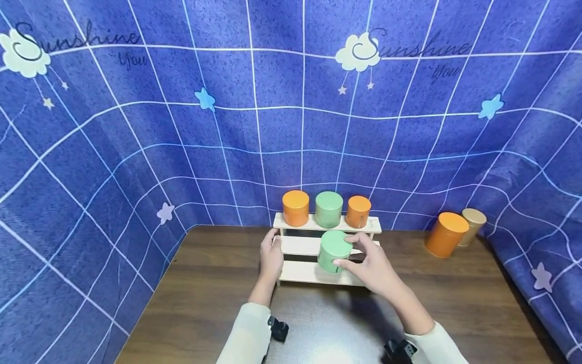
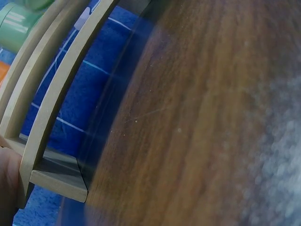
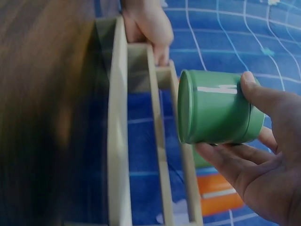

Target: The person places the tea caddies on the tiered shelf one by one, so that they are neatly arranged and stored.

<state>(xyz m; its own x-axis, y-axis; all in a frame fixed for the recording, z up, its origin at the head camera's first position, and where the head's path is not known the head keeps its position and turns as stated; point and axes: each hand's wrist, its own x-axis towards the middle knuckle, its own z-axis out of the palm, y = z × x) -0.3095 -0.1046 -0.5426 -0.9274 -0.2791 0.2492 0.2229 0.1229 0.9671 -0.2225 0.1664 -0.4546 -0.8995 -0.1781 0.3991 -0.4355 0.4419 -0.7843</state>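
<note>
A green round tin (image 1: 335,251) is gripped by my right hand (image 1: 370,265), thumb on one side and fingers on the other. In the right wrist view this green tin (image 3: 218,108) is held beside the wooden bars of the rack. The pale wooden three-tier rack (image 1: 300,272) stands on the table, and the tin overlaps its middle and lower tiers in the head view. My left hand (image 1: 272,255) holds the rack's left end, also seen in the right wrist view. On the top tier sit an orange tin (image 1: 296,208), another green tin (image 1: 329,209) and a smaller orange tin (image 1: 358,212).
At the table's back right stand a large orange canister (image 1: 447,235) and a gold canister (image 1: 473,227) close behind it. A blue grid-patterned curtain (image 1: 282,126) hangs behind and along both sides of the brown wooden table (image 1: 213,283).
</note>
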